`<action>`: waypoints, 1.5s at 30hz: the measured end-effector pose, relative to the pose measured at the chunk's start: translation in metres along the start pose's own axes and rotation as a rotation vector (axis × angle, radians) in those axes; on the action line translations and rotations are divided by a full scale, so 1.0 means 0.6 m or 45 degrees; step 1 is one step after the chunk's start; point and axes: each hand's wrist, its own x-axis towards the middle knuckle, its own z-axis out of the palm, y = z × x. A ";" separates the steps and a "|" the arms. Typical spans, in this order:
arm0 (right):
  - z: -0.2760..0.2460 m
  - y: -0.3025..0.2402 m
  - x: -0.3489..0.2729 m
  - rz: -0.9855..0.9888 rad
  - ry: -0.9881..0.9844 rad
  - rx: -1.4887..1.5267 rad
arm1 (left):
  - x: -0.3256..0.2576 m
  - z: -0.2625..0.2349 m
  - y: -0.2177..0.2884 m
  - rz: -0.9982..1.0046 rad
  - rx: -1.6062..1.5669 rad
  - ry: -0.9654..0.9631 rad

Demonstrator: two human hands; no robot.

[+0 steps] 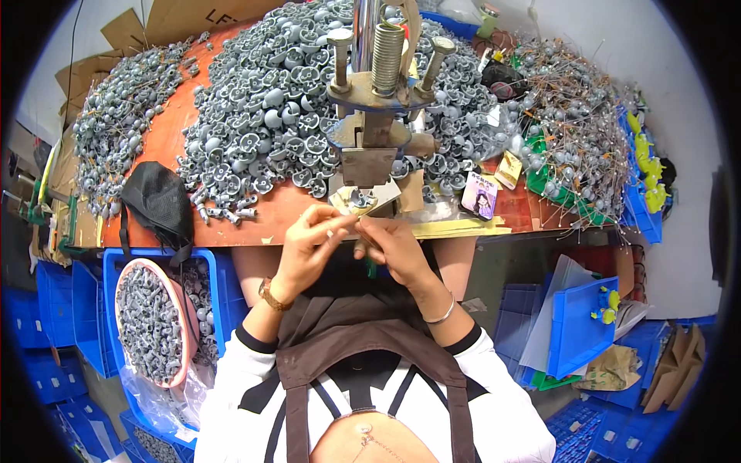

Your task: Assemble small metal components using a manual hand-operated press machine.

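Left hand [303, 248] and right hand [399, 252] curl together mid-frame, grasp impossible to tell; keep both clear of the square grey-brown metal press block [367, 167]

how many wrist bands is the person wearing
2: brown band on the left wrist, silver band on the right wrist; sleeves could hide more.

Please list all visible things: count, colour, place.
Table: one, red, centre
Press: one, metallic, table centre
Hollow parts: uncountable, grey, beside press
Wired parts: uncountable, grey, table right
Small parts: uncountable, grey, table left, basin
Cloth item: one, black, table's left
Card: one, purple, right of press
Figures: several, yellow, far right
Basin: one, pink, lower left
Bins: several, blue, both sides
Cardboard: several, brown, upper left, lower right
Apron: one, brown, on person
Left hand, right hand: one each, bare, before press
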 end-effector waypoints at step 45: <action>-0.072 -0.240 0.114 -1.027 0.417 -0.049 | 0.057 0.034 -0.026 -0.113 0.616 0.182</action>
